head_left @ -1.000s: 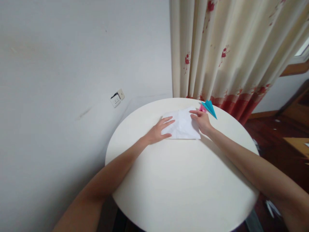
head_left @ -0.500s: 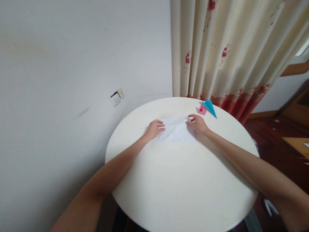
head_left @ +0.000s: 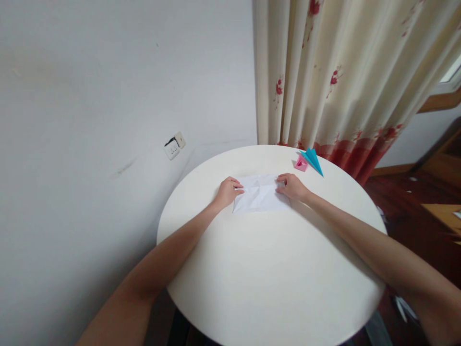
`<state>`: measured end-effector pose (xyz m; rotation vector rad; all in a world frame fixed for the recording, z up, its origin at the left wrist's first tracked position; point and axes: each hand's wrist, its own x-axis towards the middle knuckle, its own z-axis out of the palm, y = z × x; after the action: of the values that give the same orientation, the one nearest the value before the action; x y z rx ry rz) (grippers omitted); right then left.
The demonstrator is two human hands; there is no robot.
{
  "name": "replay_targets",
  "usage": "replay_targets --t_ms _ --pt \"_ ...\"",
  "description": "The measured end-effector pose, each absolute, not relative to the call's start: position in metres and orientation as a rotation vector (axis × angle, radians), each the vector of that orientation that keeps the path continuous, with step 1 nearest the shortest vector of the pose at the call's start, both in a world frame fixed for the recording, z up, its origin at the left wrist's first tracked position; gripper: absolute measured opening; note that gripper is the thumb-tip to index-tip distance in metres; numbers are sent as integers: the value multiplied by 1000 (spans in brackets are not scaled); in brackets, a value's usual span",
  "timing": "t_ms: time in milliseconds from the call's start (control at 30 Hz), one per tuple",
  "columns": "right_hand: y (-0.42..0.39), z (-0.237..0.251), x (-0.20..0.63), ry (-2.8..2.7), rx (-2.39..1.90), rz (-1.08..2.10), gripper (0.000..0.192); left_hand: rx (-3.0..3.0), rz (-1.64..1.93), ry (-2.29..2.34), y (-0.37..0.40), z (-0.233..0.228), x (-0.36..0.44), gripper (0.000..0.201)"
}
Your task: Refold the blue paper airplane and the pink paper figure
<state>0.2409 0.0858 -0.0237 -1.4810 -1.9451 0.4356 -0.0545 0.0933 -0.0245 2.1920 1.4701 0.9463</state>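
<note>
A creased white sheet of paper lies on the far half of a round white table. My left hand grips the sheet's left edge with curled fingers. My right hand grips its right edge the same way. Both hands rest on the tabletop on either side of the paper. Behind my right hand sit a small pink folded paper piece and a blue paper plane, untouched.
A grey wall with a socket stands left of the table. A cream curtain with red flowers hangs behind it. Dark wooden floor and wooden furniture lie to the right.
The sheet has been drawn toward me and looks narrower. My left hand went from flat on the paper to curled at its left edge; my right hand moved from the pink piece to the right edge.
</note>
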Motion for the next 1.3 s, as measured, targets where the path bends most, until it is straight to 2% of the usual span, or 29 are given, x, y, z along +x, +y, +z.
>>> replay_targets --t_ms 433,633,867,1300 --pt "82 -18 238 -1825 -1387 466 7 2082 1168 1465 87 -12 -53 6" --pt "90 -23 244 -1750 -1050 426 10 2023 1342 1417 86 -5 -52 2" --pt "85 -21 237 -1731 -935 491 20 2017 1468 1263 81 -2 -43 4" --pt "74 -18 222 -1754 -758 728 29 2322 1294 873 54 12 -29 16"
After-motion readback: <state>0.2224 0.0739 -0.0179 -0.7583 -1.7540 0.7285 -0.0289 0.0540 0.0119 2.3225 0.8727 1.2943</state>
